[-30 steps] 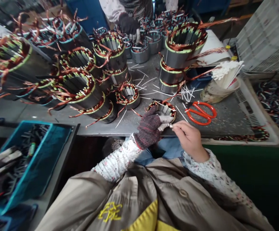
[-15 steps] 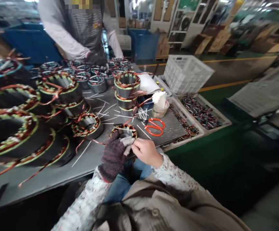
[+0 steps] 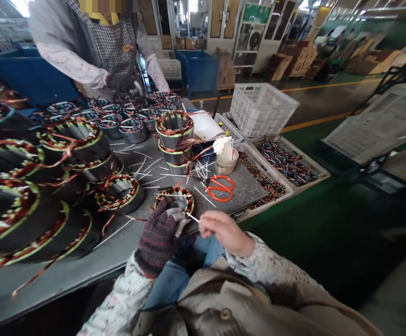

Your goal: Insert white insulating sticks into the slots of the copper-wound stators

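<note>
A small motor stator (image 3: 181,203) with copper windings sits near the table's front edge, a thin white strip lying across its top. My left hand (image 3: 158,235), in a dark knitted glove with greyish fingertips, is closed on its near rim; the fingers partly hide what they grip there. Just to the right, my bare right hand (image 3: 224,229) pinches a thin white tube (image 3: 193,218). The tube's far end points at the stator's near side, close to my left fingertips. Orange-handled scissors (image 3: 220,189) lie right of the stator, among loose white tubes (image 3: 204,169).
Stacked stators (image 3: 80,149) fill the table's left side, and a shorter stack (image 3: 174,135) stands behind the scissors. A cup (image 3: 226,161) holds white tubes. Crates of wired parts (image 3: 287,161) adjoin the table's right edge. Across the table stands a co-worker (image 3: 113,56) in gloves.
My right hand has drawn away to the right from my left fingertips, and the white tube now shows between them. My left hand remains at the stator. The whole view has shifted slightly.
</note>
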Action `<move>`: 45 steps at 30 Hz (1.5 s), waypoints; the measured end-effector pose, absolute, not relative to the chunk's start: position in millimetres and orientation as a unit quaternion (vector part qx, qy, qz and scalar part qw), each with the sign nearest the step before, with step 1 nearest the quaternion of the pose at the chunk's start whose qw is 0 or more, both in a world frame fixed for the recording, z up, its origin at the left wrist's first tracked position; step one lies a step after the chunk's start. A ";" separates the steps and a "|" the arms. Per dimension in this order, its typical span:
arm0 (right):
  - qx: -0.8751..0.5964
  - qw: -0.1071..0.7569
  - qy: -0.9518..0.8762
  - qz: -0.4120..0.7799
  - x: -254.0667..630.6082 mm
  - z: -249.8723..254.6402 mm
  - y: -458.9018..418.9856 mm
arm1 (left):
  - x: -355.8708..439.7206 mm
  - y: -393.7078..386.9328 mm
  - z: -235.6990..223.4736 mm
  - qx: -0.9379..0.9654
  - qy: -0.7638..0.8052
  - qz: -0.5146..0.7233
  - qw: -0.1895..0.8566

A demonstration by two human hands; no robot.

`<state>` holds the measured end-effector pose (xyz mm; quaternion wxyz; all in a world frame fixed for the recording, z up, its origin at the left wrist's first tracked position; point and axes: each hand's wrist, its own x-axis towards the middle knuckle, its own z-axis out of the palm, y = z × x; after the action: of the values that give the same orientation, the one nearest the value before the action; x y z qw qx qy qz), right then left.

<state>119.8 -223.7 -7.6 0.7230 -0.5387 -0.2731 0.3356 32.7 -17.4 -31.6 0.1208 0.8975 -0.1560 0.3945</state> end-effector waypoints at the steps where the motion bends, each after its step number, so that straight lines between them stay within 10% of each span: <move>1: -0.536 0.743 -0.241 0.320 120.1 -5.3 -223.9 | 33.2 -20.1 -31.5 0.899 -0.147 0.396 0.120; 8: -0.503 0.816 -0.159 0.234 148.2 5.6 -149.3 | 40.4 -50.1 -49.0 0.897 -0.099 0.423 0.083; 17: -0.706 0.526 -0.453 -0.141 129.4 -48.6 -196.1 | 20.3 -14.4 8.4 0.920 -0.230 0.313 -0.049; 22: -0.758 0.398 -0.503 -0.117 124.3 -64.2 -205.9 | 38.6 17.6 39.4 0.897 -0.340 0.268 -0.086; 32: -0.747 0.516 -0.326 -0.263 200.2 -47.7 -211.3 | 49.4 23.9 42.6 0.912 -0.371 0.172 0.033; 37: -0.851 0.414 -0.173 -0.274 301.2 -35.0 -209.2 | 53.2 32.5 35.0 0.913 -0.381 0.135 0.062; 45: -0.884 0.360 -0.207 -0.214 315.6 -19.4 -213.8 | 47.0 15.1 -3.8 0.914 -0.278 0.282 0.086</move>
<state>315.6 -213.8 -19.4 0.3604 -0.8841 -0.2070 -0.2136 47.0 15.1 -3.8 0.0856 0.9142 -0.2778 0.2824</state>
